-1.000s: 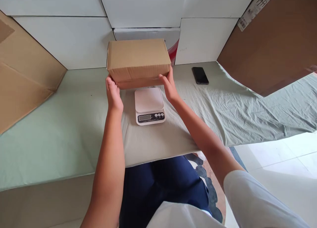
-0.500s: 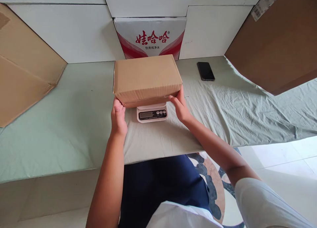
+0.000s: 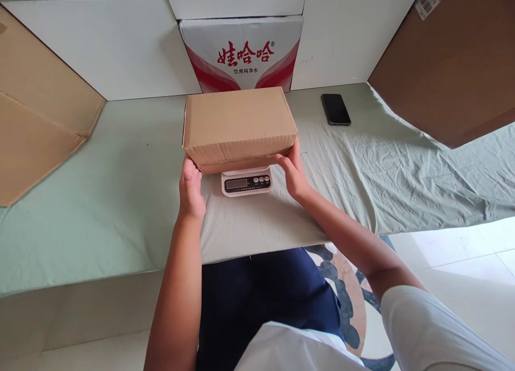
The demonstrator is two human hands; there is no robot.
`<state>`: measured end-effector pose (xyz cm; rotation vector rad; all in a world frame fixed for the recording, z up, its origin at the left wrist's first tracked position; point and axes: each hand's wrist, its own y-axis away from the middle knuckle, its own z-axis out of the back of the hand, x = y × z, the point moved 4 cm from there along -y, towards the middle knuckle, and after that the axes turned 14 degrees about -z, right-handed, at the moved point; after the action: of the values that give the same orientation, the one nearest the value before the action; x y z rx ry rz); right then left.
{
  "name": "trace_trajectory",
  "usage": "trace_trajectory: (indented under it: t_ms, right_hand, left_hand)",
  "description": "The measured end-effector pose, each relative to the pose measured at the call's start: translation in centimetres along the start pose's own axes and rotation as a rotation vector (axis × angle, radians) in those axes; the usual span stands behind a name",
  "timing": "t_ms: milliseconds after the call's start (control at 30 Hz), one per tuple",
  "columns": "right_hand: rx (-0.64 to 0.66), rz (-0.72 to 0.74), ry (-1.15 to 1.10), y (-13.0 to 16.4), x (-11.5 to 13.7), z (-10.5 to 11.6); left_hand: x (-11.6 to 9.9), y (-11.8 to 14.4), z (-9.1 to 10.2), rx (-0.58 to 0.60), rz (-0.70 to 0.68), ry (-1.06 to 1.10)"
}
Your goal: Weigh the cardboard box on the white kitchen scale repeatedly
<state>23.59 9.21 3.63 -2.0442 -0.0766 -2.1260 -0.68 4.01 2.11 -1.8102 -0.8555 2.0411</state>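
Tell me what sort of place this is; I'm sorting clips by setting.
Probably a makeshift home parcel-weighing spot: both hands hold a cardboard box on a small digital scale, on a cloth-covered table walled with flattened cartons.

Single head-worn view, looking forward and down, close over the green cloth-covered tabletop (image 3: 100, 199), white wall panels (image 3: 100, 43) behind

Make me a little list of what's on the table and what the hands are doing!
left hand: grips the left bottom corner of the cardboard box
right hand: grips the box's right bottom corner
box: closed, over the kitchen scale, hiding its platform
scale display: too small to read
phone: flat on the green sheet, far right
behind: printed water carton
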Motion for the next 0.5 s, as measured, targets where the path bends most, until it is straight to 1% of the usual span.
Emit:
trace_trajectory:
  t_ms: [167, 367, 500]
  right_hand:
    - [-0.027, 0.002, -0.002, 0.11, -0.18, 0.06]
    - [-0.031, 0.032, 0.011, 0.22, -0.34, 0.04]
    - [-0.031, 0.022, 0.029, 0.17, -0.14, -0.06]
  left_hand:
    - [0.32, -0.10, 0.06, 0.019, 0.013, -0.055]
    - [0.56, -0.09, 0.21, -0.008, 0.014, -0.015]
    - [0.49, -0.21, 0.15, 0.010, 0.011, -0.040]
